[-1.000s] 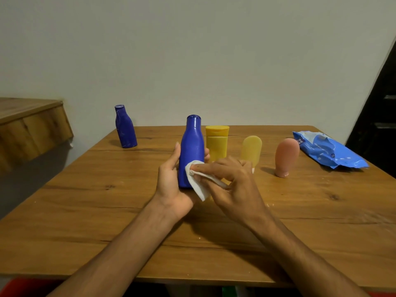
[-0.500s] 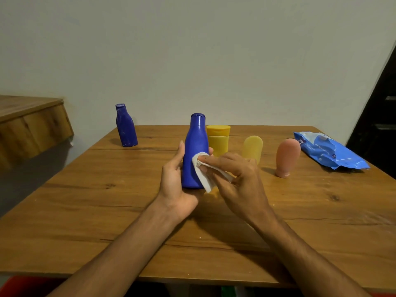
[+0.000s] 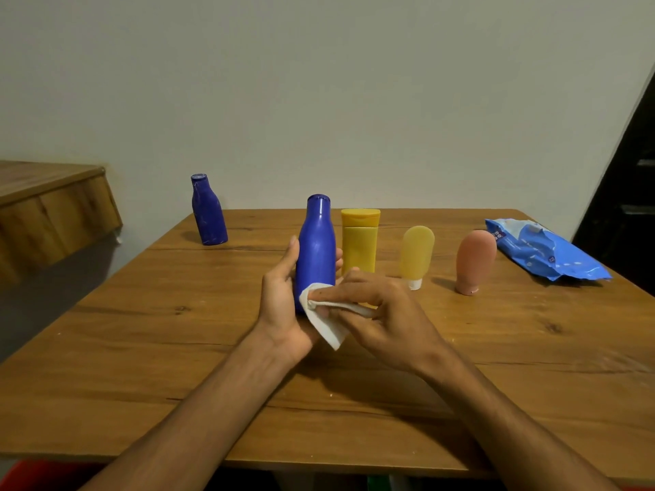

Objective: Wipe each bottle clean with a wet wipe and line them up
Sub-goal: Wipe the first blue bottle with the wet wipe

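So, closest in, both forearms reach over the front edge of the wooden table [image 3: 141,349]. The left hand [image 3: 283,306] is wrapped round the lower half of a blue bottle [image 3: 316,249] and holds it upright, thumb up along its left side, fingertips peeking out on the right. The right hand [image 3: 386,313] pinches a white wet wipe [image 3: 328,326] between thumb and fingers, with the index finger stretched on top, pressing it against the bottle's lower front. One corner of the wipe hangs down over the left palm. I can't tell if the bottle's base is on the table, since the hands hide it. Just behind and to the right, three more stand in a row: a yellow bottle [image 3: 359,242] just beside the blue one, then a pale yellow tube [image 3: 417,253] on its white cap, then a pink tube [image 3: 475,260], also cap-down. Farther right, near the table edge, lies a crumpled blue pack of wipes [image 3: 542,251]. Off at the back left corner a second blue bottle [image 3: 209,212] stands alone, well apart from the row, with pale smudges on it. Behind all that there's a plain wall [image 3: 319,101], a wooden ledge [image 3: 46,207] on the left and a dark panel [image 3: 631,193] at far right.
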Tool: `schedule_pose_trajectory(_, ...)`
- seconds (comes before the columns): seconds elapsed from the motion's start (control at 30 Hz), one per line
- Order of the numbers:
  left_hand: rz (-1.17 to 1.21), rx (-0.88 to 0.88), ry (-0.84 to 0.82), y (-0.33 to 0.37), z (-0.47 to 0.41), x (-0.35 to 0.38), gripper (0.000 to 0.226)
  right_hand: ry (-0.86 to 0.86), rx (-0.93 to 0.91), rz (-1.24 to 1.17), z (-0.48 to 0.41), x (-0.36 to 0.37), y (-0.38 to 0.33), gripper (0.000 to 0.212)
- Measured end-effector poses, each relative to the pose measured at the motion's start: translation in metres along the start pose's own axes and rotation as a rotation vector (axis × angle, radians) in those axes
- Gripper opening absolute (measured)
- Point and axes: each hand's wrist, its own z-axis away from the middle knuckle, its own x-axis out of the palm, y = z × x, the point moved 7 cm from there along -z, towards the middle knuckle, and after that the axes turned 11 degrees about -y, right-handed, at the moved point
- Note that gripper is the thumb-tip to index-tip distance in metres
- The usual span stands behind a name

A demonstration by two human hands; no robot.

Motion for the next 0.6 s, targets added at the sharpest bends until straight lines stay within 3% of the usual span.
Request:
schedule_pose_trajectory(0.3,-0.072,-0.066,-0.049,-0.008,0.001,0.008,0.067,0.126,-0.052,-0.024,0.004,-0.004,-0.007,0.022)
schedule_pose_trajectory(0.6,-0.145,-0.013,-0.051,-0.005,0.0,0.011,0.057,0.21,-0.064,0.31,0.01,-0.004,-0.012,0.034)
